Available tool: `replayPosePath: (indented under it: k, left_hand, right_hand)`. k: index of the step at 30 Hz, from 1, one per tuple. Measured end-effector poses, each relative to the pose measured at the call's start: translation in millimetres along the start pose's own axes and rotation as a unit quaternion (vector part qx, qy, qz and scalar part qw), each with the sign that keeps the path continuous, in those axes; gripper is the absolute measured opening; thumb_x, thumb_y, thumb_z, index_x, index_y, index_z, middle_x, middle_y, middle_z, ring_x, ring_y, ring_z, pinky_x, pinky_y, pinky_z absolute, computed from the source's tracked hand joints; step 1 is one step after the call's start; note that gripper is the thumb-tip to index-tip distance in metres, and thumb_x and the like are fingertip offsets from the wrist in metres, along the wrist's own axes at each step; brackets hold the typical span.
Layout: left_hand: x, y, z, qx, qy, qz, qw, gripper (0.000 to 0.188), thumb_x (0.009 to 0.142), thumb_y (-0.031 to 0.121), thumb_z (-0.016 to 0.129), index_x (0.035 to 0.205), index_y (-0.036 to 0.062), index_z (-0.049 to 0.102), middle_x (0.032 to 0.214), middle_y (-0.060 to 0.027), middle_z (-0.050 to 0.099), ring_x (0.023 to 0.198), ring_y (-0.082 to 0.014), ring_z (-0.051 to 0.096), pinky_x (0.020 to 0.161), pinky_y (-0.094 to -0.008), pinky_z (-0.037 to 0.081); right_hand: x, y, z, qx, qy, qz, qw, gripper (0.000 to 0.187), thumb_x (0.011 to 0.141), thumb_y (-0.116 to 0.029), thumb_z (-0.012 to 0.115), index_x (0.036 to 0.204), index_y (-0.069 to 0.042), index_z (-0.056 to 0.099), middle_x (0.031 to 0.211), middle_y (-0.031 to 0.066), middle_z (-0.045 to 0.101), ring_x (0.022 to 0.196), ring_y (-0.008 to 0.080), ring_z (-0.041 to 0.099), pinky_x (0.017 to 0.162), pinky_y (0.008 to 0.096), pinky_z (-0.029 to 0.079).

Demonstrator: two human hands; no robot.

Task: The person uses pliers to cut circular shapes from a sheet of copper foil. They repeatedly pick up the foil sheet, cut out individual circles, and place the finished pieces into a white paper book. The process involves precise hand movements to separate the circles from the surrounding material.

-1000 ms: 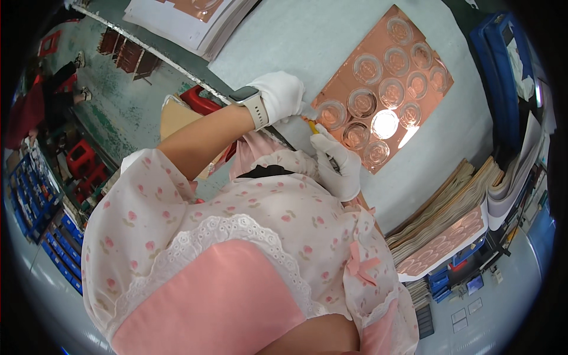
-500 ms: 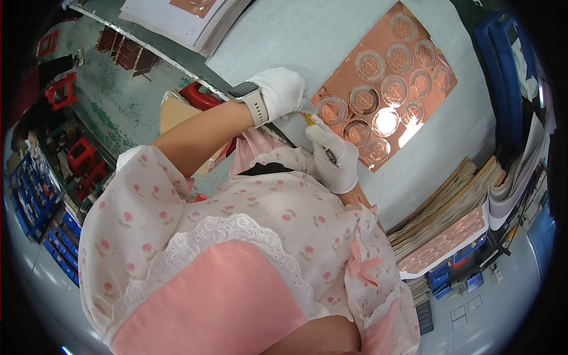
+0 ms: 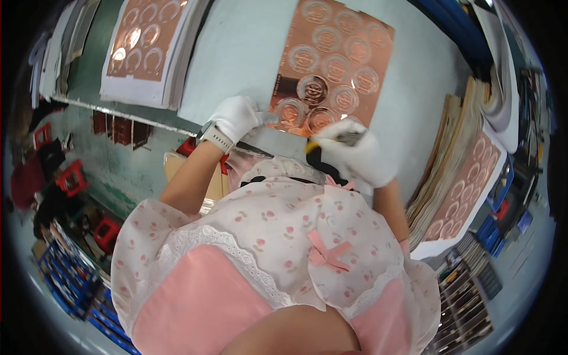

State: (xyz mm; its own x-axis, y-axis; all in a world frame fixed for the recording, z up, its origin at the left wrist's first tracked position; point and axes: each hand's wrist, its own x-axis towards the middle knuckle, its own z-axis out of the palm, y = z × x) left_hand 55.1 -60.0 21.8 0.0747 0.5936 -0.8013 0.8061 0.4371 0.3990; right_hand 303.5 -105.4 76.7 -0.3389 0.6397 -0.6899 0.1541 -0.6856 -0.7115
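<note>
A copper-coloured sheet (image 3: pixel 371 109) with several raised ring shapes lies on the pale work surface in front of me. My left hand (image 3: pixel 235 118), in a white glove with a watch at the wrist, reaches to the sheet's near left corner, its fingers stretched flat along the edge. White-gloved too, my right hand (image 3: pixel 367 155) is closed at the near right edge of the sheet, partly smeared by motion. It grips a small tool with a yellow part (image 3: pixel 310 145); a grey part shows by the fingers. The tool's kind cannot be made out.
On the left sits a stack of white sheets (image 3: pixel 139 93) topped with a copper-coloured print. Thick worn paper stacks (image 3: pixel 441 148) stand at the right, beside another ringed sheet (image 3: pixel 464 192). Red stools (image 3: pixel 71 177) and blue bins (image 3: pixel 68 278) are on the floor at left.
My right hand has moved away from the left and turned, with the yellow tool still in it. My left hand now rests along the sheet's corner. The view has swung round.
</note>
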Motion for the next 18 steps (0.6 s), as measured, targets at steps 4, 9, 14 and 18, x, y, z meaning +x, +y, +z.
replayPosePath:
  k: [4, 9, 14, 18]
  left_hand:
    - [5.5, -9.3, 17.2, -0.020, 0.065, 0.062, 0.996, 0.039, 0.079, 0.039, 0.071, 0.072, 0.0007, 0.065, 0.052, -0.0065, 0.056, 0.044, -0.0171, 0.054, 0.044, -0.0278, 0.043]
    - [-7.5, 20.2, 49.3, 0.132, 0.284, 0.201, 0.928, 0.041, 0.075, 0.036, 0.075, 0.098, 0.0042, 0.063, 0.082, -0.0100, 0.062, 0.068, -0.0227, 0.059, 0.060, -0.0336, 0.048]
    - [2.5, 49.4, 74.9, 0.194, 0.395, 0.353, 0.826, 0.076, 0.069, 0.036, 0.078, 0.131, 0.0072, 0.042, 0.121, -0.0183, 0.050, 0.104, -0.0327, 0.051, 0.087, -0.0393, 0.044]
    - [20.0, 45.6, 76.9, 0.190, 0.469, 0.312, 0.804, 0.080, 0.068, 0.032, 0.080, 0.129, -0.0014, 0.041, 0.122, -0.0211, 0.049, 0.110, -0.0343, 0.049, 0.091, -0.0386, 0.043]
  right_hand:
    - [-63.5, 11.9, -67.1, -0.052, -0.101, 0.178, 0.977, 0.021, 0.086, -0.017, 0.066, 0.095, 0.001, 0.062, 0.085, 0.0070, 0.065, 0.051, 0.0081, 0.056, 0.046, 0.0196, 0.044]
    - [-85.1, 92.6, -38.6, 0.214, 0.031, 0.041, 0.976, 0.038, 0.084, -0.016, 0.067, 0.115, 0.002, 0.056, 0.103, 0.0102, 0.064, 0.096, 0.0172, 0.061, 0.083, 0.0288, 0.049]
    - [-81.5, 132.4, -11.7, 0.327, -0.020, -0.021, 0.945, 0.052, 0.083, -0.008, 0.065, 0.129, 0.002, 0.044, 0.121, 0.0092, 0.056, 0.112, 0.0147, 0.051, 0.098, 0.0278, 0.038]
    - [-81.3, 144.5, -11.3, 0.258, -0.001, -0.050, 0.965, 0.042, 0.084, -0.010, 0.064, 0.121, 0.001, 0.050, 0.112, 0.0047, 0.056, 0.103, 0.0117, 0.050, 0.093, 0.0257, 0.039]
